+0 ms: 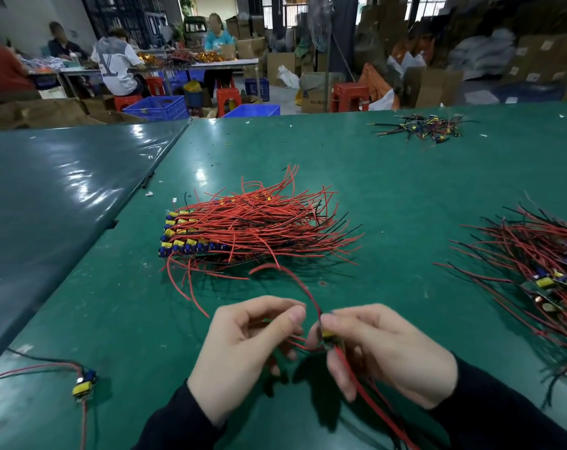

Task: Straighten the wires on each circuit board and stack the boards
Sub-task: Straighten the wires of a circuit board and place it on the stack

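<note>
Pinched in our right hand (382, 349): small circuit board with yellow component (330, 336); left hand (243, 345) fingers curl round its red wires (303, 289).
Wires run up-left from board. Neat stack of wired boards (210, 235) lies ahead-left on green table (405, 190), nearer our left hand.

2 bare hands, long black sleeves (181, 417).

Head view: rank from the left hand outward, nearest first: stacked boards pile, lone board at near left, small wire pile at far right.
From the left hand:
1. Stacked boards pile, just ahead at centre.
2. Lone board, near left table edge; close to the stack in distance, so this order is tentative.
3. Small wire pile, far right, clearly farthest.
</note>
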Demonstrator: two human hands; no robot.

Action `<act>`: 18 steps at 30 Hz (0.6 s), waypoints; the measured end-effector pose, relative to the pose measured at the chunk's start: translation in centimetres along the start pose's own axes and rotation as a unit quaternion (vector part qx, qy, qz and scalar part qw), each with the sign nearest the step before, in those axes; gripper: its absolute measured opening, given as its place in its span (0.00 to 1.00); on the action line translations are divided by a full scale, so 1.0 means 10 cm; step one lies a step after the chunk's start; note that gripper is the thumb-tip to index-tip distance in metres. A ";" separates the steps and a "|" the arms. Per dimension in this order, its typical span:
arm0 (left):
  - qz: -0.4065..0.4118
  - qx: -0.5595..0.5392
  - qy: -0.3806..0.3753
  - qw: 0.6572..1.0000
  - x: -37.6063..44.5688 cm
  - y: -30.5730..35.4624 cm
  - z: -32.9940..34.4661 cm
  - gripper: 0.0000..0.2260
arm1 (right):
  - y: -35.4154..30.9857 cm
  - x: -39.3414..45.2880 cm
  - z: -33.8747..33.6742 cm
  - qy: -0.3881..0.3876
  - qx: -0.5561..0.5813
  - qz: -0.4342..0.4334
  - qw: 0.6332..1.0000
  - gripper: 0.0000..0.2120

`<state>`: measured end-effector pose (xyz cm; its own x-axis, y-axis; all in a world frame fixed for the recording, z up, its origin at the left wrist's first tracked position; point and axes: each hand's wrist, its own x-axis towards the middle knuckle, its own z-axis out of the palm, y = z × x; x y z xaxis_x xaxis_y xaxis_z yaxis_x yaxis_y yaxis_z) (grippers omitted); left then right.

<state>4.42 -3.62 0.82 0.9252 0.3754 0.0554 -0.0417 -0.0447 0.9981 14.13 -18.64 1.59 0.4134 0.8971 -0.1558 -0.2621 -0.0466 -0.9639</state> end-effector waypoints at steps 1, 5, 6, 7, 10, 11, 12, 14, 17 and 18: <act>0.019 0.008 0.006 1.000 0.00 0.00 0.00 0.10 | 0.01 -0.01 0.02 -0.018 -0.015 0.002 1.000 0.11; 0.108 0.086 0.020 0.990 -0.01 -0.03 0.02 0.04 | 0.07 -0.01 0.07 -0.052 -0.047 0.028 0.997 0.12; 0.115 0.089 0.022 0.989 -0.01 -0.04 0.03 0.02 | 0.08 -0.01 0.07 -0.053 -0.052 0.037 0.997 0.12; 0.112 0.078 0.019 0.990 -0.01 -0.04 0.04 0.02 | 0.09 0.00 0.07 -0.054 -0.055 0.045 0.996 0.13; 0.088 0.043 -0.018 0.995 -0.02 -0.03 0.04 0.05 | 0.10 0.00 0.06 -0.057 -0.062 0.047 0.995 0.17; 0.084 0.039 -0.030 0.995 -0.03 -0.02 0.05 0.05 | 0.11 0.00 0.05 -0.053 -0.065 0.045 0.995 0.18; 0.079 0.035 -0.038 0.996 -0.04 -0.02 0.06 0.05 | 0.12 0.00 0.05 -0.051 -0.066 0.043 0.996 0.20; 0.072 0.030 -0.034 0.996 -0.04 -0.04 0.07 0.04 | 0.12 0.00 0.04 -0.046 -0.076 0.034 0.995 0.16; 0.083 0.088 0.007 0.993 -0.03 -0.08 0.06 0.05 | 0.10 -0.01 0.05 -0.022 -0.085 0.030 0.996 0.09; 0.091 0.117 0.015 0.989 -0.03 -0.09 0.06 0.06 | 0.09 -0.01 0.05 -0.014 -0.089 0.029 0.996 0.06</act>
<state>4.43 -4.25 -0.08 0.8989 0.3681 0.2375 -0.1143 -0.3264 0.9383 13.40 -18.53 0.81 0.3777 0.9022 -0.2083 -0.1259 -0.1728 -0.9769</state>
